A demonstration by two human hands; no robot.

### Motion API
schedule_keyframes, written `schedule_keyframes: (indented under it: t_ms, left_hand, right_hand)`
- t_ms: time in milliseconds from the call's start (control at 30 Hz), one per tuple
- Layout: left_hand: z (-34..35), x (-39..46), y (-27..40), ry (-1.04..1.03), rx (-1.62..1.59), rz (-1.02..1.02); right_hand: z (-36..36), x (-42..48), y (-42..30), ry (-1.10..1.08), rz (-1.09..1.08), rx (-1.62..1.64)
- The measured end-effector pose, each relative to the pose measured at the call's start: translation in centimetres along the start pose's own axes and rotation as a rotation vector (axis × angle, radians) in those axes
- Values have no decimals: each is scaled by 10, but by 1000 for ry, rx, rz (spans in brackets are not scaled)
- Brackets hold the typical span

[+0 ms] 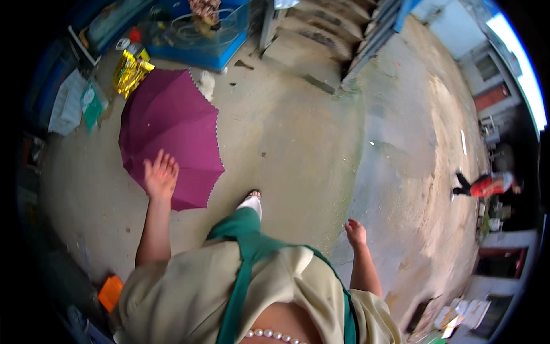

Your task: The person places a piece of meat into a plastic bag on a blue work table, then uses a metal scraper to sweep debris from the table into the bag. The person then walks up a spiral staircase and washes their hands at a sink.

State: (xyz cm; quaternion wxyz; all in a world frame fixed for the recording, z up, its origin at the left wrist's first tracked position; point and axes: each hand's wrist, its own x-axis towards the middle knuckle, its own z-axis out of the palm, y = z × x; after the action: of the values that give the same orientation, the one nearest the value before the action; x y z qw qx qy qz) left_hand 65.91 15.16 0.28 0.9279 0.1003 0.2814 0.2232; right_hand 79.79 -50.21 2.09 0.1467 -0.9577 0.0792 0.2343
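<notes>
A purple umbrella (172,124) with a patterned edge stands opened on the concrete floor, left of centre. My left hand (161,174) is raised over its lower part, fingers spread and nothing held; whether it touches the cloth cannot be told. On the right, my right hand (355,232) hangs over the wet floor with its fingers partly curled, and no object shows in it. A foot in an open-toed shoe (254,194) shows below a green apron. Beyond the umbrella lie a shiny gold bag (130,74) and a fluffy white thing (207,85).
A blue-based clear tank (202,56) stands at the upper left, near concrete steps (318,36) with a metal side rail. White and green containers (68,103) are at the left. An orange container (110,293) lies lower left. At far right is a person in red (487,185).
</notes>
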Motion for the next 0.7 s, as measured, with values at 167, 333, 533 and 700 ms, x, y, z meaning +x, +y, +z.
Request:
schedule_keyframes:
  t_ms: [167, 333, 533, 700]
  left_hand:
    - [175, 202, -52, -246, 47, -96]
    - [248, 288, -95, -233, 55, -147]
    - [379, 469, -161, -227, 122, -165]
    - [423, 554, -161, -148, 154, -114]
  right_hand:
    - [-51, 96, -19, 75, 233, 88]
    - [-47, 69, 44, 1, 592, 104]
    - [-57, 211, 5, -64, 814, 111]
    - [-166, 484, -133, -320, 505, -133]
